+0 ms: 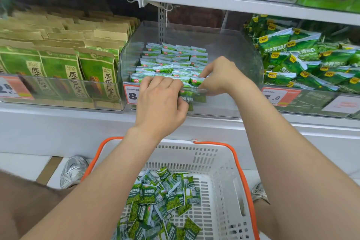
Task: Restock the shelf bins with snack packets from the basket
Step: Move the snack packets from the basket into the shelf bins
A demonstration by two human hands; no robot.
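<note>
Green-and-white snack packets (173, 62) stand in tidy rows inside the clear middle bin (194, 31) on the shelf, and both our hands meet at the bin's front lip. Our right hand (220, 76) reaches in from the right side, its fingers (209, 70) drawn together and pinching the front packet (194, 82), which stands upright at the right end of the nearest row, just behind the front wall. Our left hand (161, 101) comes over the lip from the left, its fingers (165, 84) curled down onto the same row. Its fingertips are hidden among the packets, so we cannot tell whether it grasps them or only presses on them. Its thumb lies beside a green packet that shows through the clear front wall. A price tag (131, 94) on that wall is half covered by the left hand. Below our forearms sits the white basket (224, 161) with orange handles, and loose packets (161, 195) lie heaped in its left half. Kraft bags (58, 60) fill the bin to the left, and larger green bags (303, 58) are piled in the bin to the right. A pale shoe (73, 169) rests on the floor just left of the basket.
</note>
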